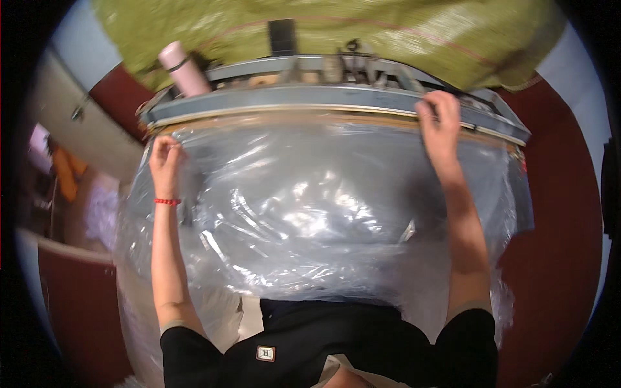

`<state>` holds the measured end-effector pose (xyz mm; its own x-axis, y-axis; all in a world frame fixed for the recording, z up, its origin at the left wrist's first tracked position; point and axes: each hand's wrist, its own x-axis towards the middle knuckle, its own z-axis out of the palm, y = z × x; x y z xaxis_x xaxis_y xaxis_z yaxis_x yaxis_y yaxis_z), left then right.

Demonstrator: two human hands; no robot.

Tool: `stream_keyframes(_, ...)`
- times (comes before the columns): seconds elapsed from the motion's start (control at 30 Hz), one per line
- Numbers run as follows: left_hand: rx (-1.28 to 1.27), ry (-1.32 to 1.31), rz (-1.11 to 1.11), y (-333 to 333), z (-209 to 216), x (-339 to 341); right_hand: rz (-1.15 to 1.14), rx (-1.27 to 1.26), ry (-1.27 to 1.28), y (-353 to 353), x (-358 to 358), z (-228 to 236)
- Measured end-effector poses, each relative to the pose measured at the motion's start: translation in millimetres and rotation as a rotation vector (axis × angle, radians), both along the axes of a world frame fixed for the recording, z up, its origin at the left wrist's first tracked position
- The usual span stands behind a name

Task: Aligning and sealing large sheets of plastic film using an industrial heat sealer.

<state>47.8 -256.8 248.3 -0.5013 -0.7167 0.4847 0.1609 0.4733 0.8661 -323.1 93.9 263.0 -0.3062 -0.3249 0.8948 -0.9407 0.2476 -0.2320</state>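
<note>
Clear plastic film [310, 207] lies in a wide, glossy, wrinkled sheet in front of me, over a flat surface. At its far left corner is my left hand [165, 158], with a red bead bracelet on the wrist. Its fingers are pinched at the film's edge. My right hand [441, 126] is over the right part of a long grey metal bar [272, 100] at the film's far side. The fingers of that hand are loosely curved and apart, slightly blurred, with nothing visible in them.
A pink bottle [184, 68] leans at the back left of the metal frame. Behind it spreads a yellow-green woven sheet [388, 29]. A dark red panel [556, 213] stands at the right. At the left are a pale door [90, 126] and an orange cloth [65, 174].
</note>
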Motion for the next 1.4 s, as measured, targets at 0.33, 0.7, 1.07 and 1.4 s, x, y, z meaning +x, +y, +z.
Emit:
stream_keyframes(0.33,-0.151,-0.607,0.353,-20.4,-12.4,80.2,0.484,0.262,-0.929,-15.6,67.2,-50.2)
stream_keyframes(0.7,-0.333,-0.679,-0.236,102.4,-38.4,73.8,-0.655,0.347,-0.579,303.5,-62.0,-89.2)
stream_keyframes(1.07,-0.298,-0.557,-0.043,198.1,-16.1,123.9,-0.828,0.373,-0.467,333.6,-68.6,-99.4)
stream_keyframes(1.4,-0.250,-0.582,0.033,170.0,-41.9,66.5,-0.871,0.392,-0.466,331.8,-64.7,-96.7)
